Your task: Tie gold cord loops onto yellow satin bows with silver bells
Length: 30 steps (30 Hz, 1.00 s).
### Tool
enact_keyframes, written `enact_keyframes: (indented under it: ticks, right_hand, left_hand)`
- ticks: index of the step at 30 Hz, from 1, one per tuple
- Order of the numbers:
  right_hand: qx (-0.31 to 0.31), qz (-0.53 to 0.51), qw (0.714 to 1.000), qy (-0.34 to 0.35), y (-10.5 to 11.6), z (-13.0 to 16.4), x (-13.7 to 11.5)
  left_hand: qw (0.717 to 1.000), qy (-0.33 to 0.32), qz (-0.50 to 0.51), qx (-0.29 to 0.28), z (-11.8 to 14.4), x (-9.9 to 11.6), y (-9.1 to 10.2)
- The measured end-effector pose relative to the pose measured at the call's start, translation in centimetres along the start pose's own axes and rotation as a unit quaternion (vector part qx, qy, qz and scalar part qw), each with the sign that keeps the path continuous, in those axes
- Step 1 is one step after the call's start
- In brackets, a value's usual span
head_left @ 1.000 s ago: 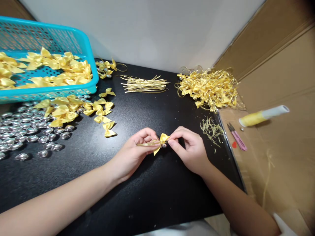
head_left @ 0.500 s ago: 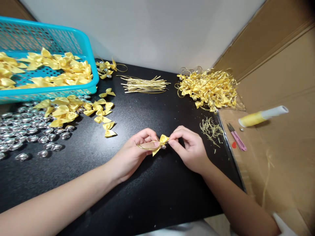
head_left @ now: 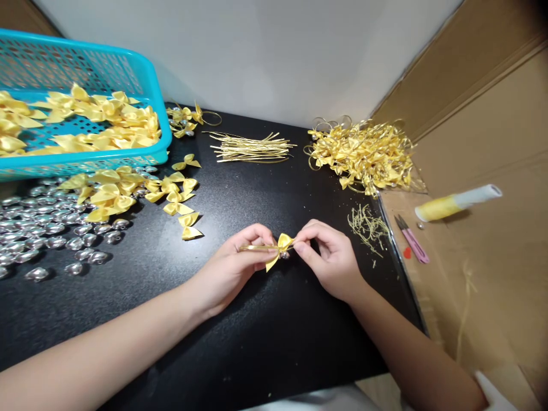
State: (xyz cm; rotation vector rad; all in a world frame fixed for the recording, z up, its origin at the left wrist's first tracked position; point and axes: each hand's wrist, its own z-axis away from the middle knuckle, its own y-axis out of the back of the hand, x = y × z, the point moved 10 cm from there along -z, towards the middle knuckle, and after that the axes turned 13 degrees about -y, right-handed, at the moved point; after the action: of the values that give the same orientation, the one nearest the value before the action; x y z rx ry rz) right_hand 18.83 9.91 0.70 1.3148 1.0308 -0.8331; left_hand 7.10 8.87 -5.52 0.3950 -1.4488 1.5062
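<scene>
Nearest to me on the head feed, I have both hands above the black bench point(head_left: 257, 348). My left hand point(head_left: 231, 264) has thumb and fingers pinching a yellow bow point(head_left: 285, 241) and a gold cord loop point(head_left: 256, 248) that runs back across the thumb. My right hand point(head_left: 330, 260) meets it from the other side, fingertips pressed together at the bow's edge; I cannot tell whether they grip ribbon or cord. A small silver bead point(head_left: 284, 255) sits against the bow's underside.

Farther out on my left I see loose silver beads point(head_left: 56, 228), with yellow bows point(head_left: 108, 193) partly over them. To my right are gold clippings point(head_left: 368, 225) and, beyond the bench edge, a pink-handled cutter point(head_left: 414, 244) on cardboard point(head_left: 445, 257).

Farthest back, I see a turquoise basket point(head_left: 107, 155) holding more bows, a bundle of gold cords point(head_left: 252, 147), and a heap of looped bows point(head_left: 363, 154).
</scene>
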Motion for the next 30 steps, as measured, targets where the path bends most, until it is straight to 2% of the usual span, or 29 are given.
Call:
enact_keyframes:
  ticks: [7, 11, 15, 25, 30]
  right_hand:
    - [0.014, 0.071, 0.995, 0.073, 0.1, 0.3, -2.0]
    - [0.018, 0.080, 0.993, 0.090, 0.1, 0.5, -2.4]
    - [0.017, 0.052, 0.996, 0.072, -0.1, 0.5, -2.0]
    - [0.008, -0.055, 0.998, -0.031, -0.9, 0.5, 0.6]
    - [0.017, -0.067, 0.997, -0.040, -0.6, 0.4, 0.9]
  left_hand:
    - [1.000, 0.005, -0.004, 0.002, 0.0, -0.1, 0.0]
    - [1.000, 0.000, -0.003, -0.003, 0.0, -0.1, 0.0]
    - [1.000, 0.000, 0.001, -0.018, -0.1, -0.1, -0.3]
    - [1.000, 0.000, 0.002, -0.019, -0.1, -0.2, -0.3]
    - [1.000, -0.002, 0.009, -0.006, -0.1, 0.0, -0.2]
